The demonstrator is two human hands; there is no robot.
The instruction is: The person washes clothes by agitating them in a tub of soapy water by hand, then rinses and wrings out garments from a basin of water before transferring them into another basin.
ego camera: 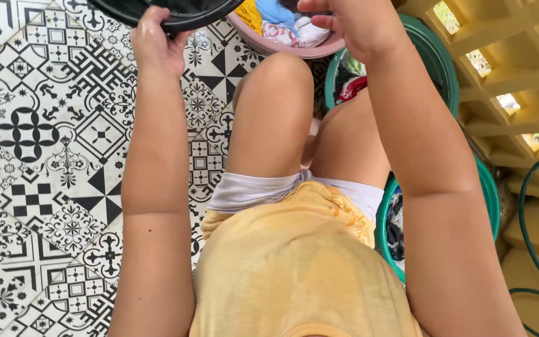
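My left hand (156, 45) grips the rim of a black basin (176, 14) at the top edge of the view; most of the basin is cut off by the frame. My right hand (347, 24) reaches up at the top right, over a pink basin (294, 48) that holds yellow, blue and white clothes; whether this hand holds anything is hidden by the frame edge. My bare knees and yellow shirt fill the middle below.
Two green basins (441, 59) (382, 218) with clothes stand to my right. Black-and-white patterned floor tiles (38, 156) lie on the left. A yellow lattice wall (519, 81) and a green hose (534, 249) are at the far right.
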